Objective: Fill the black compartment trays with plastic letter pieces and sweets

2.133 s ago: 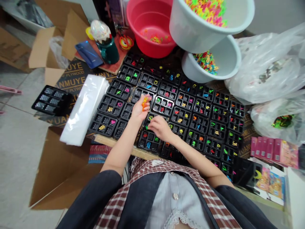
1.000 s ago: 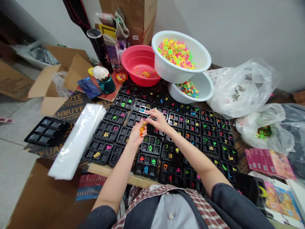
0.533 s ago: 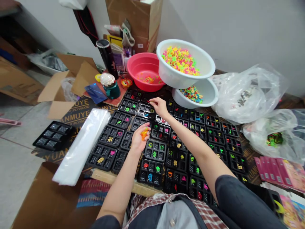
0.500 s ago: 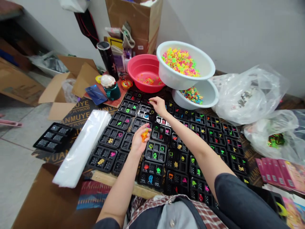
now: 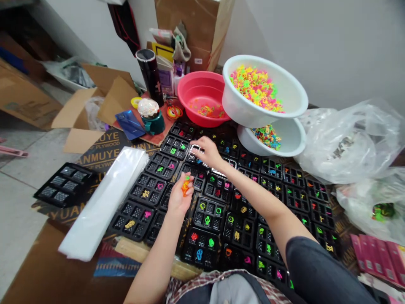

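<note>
My left hand is curled round a small bunch of orange plastic trinkets, with a bit of green among them. It hovers over the black compartment trays in the near left part of the table. Farther forward, my right hand is over a black tray, fingers pinched low at its far left cells. Anything between those fingertips is too small to make out. Around both hands lie rows of six-cell trays; one near tray holds red, green and blue pieces.
A red basin and two stacked white basins with colourful small pieces stand behind the trays. On the left lie clear plastic sleeves and a stack of black trays. A green mug stands near an open carton.
My right hand has moved from a farther tray down and left onto a nearer one. My left hand, still round the orange trinkets, has shifted slightly left and nearer. The camera view has turned slightly.
</note>
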